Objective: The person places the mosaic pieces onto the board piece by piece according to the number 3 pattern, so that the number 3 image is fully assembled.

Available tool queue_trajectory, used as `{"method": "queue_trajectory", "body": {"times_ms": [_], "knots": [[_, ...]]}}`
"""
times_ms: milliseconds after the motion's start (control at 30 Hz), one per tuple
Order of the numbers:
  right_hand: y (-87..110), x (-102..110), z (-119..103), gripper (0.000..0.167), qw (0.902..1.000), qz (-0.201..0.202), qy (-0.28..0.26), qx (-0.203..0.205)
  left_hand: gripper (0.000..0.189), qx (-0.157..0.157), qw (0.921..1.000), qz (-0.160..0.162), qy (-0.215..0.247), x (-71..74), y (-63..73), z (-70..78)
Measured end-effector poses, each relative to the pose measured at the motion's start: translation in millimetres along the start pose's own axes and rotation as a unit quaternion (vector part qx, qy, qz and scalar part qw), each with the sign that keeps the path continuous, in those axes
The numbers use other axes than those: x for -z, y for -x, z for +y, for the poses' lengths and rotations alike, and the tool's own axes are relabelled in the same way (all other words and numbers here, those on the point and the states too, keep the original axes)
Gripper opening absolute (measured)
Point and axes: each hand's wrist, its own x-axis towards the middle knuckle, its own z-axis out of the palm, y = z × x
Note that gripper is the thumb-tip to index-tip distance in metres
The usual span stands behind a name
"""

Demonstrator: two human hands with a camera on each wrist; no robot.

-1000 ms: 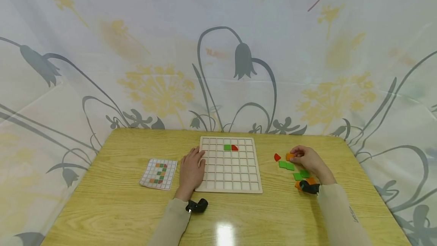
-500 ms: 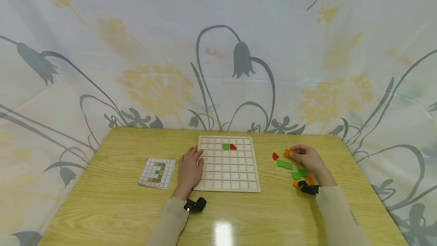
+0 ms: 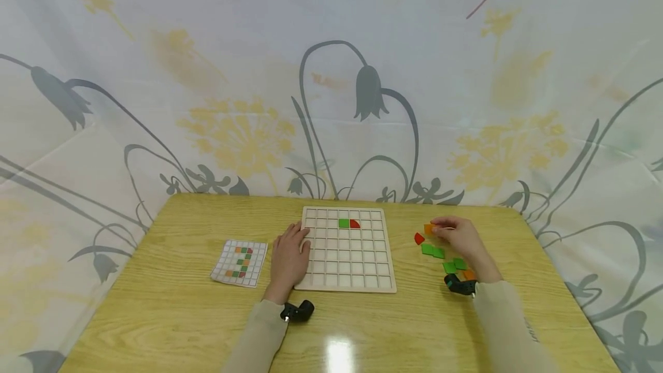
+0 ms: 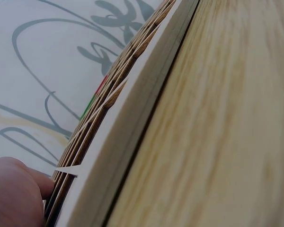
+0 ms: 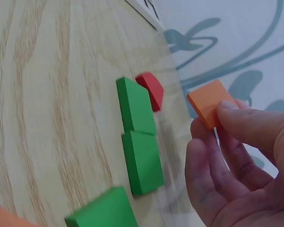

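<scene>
Pinched between thumb and fingers of my right hand (image 3: 463, 240) is an orange square tile (image 5: 211, 102), raised over the table at the right. Below it lie a red quarter-circle tile (image 5: 151, 90) and two green square tiles (image 5: 143, 163) side by side. My left hand (image 3: 290, 255) rests flat along the left edge of a pale wooden grid board (image 3: 352, 291), its fingers on the rim. On the board, one green tile (image 3: 344, 223) and one red quarter-circle tile (image 3: 354, 224) sit side by side in an upper row.
A paper card (image 3: 239, 263) printed with a coloured grid pattern lies left of my left hand. Two more green tiles (image 3: 449, 267) and an orange tile (image 3: 468, 274) lie near my right wrist. A flower-printed curtain (image 3: 331, 102) hangs behind the wooden table (image 3: 171, 327).
My right hand has lifted the orange tile and carried it slightly left and away from me, past the red tile. My left hand stays on the board's edge.
</scene>
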Motion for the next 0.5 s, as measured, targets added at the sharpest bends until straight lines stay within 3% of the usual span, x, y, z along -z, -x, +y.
{"method": "queue_trajectory", "body": {"times_ms": [300,500], "knots": [[-10.4,-28,-13,0.035,0.9996,-0.015,-0.017,0.017,0.035,-0.005,1.0,-0.001,-0.004,0.5,-0.4,0.8],[-21.1,-55,-24,0.029,0.999,-0.021,0.007,0.038,0.035,-0.004,1.0,-0.001,-0.003,0.5,0.4,1.4]]}}
